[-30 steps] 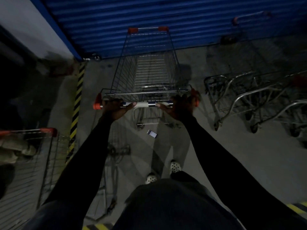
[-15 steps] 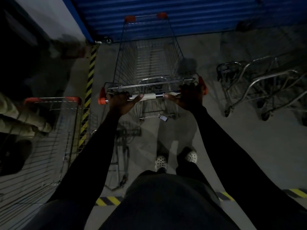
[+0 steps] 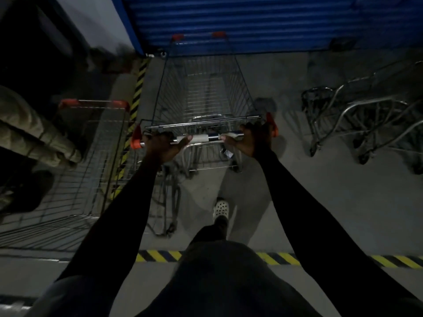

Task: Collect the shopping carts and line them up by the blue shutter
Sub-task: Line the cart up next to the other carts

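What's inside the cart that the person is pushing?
Nothing shows in the cart: only bare wire mesh with the grey floor through it. Its near end is obscured by the rear flap.

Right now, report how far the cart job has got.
Done: carts on the right stand near the blue shutter. In hand: left hand and right hand grip the handle of the middle cart, its nose close to the shutter. Left: the left cart, farther back, seems unparked.

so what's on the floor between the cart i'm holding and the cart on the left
A yellow-and-black hazard stripe runs along the floor between the held cart and the left cart, as the head view shows.
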